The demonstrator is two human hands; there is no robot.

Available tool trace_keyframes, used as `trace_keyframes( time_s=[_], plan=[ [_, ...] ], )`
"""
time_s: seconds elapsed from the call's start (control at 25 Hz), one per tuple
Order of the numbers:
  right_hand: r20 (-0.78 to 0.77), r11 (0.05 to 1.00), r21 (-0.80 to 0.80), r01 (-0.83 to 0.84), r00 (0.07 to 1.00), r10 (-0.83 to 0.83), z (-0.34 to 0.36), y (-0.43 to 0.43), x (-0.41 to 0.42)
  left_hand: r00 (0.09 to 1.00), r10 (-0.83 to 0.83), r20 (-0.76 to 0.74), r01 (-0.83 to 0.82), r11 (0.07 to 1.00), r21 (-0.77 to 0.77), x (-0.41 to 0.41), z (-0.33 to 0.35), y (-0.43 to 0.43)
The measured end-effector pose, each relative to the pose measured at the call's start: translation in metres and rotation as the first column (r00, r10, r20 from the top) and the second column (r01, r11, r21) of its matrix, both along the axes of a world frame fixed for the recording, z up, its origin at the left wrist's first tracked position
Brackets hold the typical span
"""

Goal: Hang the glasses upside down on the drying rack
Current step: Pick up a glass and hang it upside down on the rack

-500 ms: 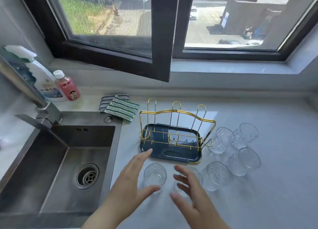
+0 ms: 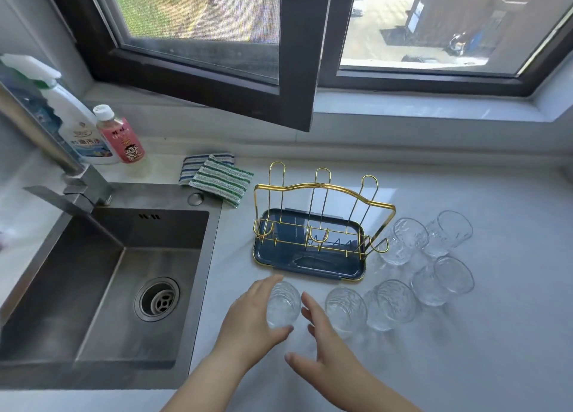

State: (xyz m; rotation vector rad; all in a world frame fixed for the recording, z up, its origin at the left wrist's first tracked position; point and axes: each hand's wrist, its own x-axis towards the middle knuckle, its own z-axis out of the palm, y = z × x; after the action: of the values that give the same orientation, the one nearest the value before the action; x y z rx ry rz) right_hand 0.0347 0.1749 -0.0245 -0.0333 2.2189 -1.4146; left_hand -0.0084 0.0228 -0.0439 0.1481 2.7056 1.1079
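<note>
Your left hand [image 2: 248, 321] had closed in around the nearest glass [image 2: 283, 306], right hand [image 2: 325, 346] spread wide at four o'clock; wet textured sides could slip.

Both forearms are bare, with no sleeves, and the left hand [image 2: 248, 321] and right hand [image 2: 328, 356] wear no gloves, rings or watch.

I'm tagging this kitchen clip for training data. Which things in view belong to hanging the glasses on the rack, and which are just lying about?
Part of the job: six clear glasses, the nearest between the left hand and right hand; gold wire drying rack.

Lying about: spray bottle, pink drink bottle, striped cloths, sink, tap.
</note>
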Motion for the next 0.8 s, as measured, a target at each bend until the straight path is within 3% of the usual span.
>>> trace_keyframes(
  time_s=[0.2,0.32,0.4,0.48,0.56,0.64,0.8],
  plan=[
    [0.014,0.993,-0.102,0.062,0.998,-0.060,0.005,0.001,0.000,0.990,0.137,-0.030,-0.131,0.981,0.145,0.010,0.024,-0.021],
    [0.147,0.958,-0.231,0.169,0.980,-0.137,0.012,-0.001,-0.003,0.977,0.212,0.009,-0.204,0.924,0.325,0.015,0.045,-0.034],
    [0.333,0.864,-0.417,0.281,0.932,-0.143,0.019,-0.005,-0.005,0.977,0.205,0.056,-0.206,0.856,0.475,0.018,0.060,-0.039],
    [0.475,0.682,-0.605,0.411,0.874,-0.106,0.029,-0.010,-0.006,0.989,0.116,0.089,-0.146,0.754,0.641,0.022,0.071,-0.038],
    [0.417,0.581,-0.715,0.390,0.904,-0.095,0.040,-0.012,-0.009,0.996,0.037,0.076,-0.081,0.659,0.748,0.026,0.078,-0.033],
    [0.279,0.591,-0.738,0.326,0.945,-0.172,0.055,-0.010,-0.015,0.999,0.034,0.041,-0.054,0.662,0.748,0.026,0.083,-0.027],
    [-0.081,0.774,-0.586,0.239,0.933,-0.350,0.083,-0.006,-0.041,0.983,0.154,-0.101,-0.088,0.875,0.476,0.010,0.089,-0.027]
  ],
)
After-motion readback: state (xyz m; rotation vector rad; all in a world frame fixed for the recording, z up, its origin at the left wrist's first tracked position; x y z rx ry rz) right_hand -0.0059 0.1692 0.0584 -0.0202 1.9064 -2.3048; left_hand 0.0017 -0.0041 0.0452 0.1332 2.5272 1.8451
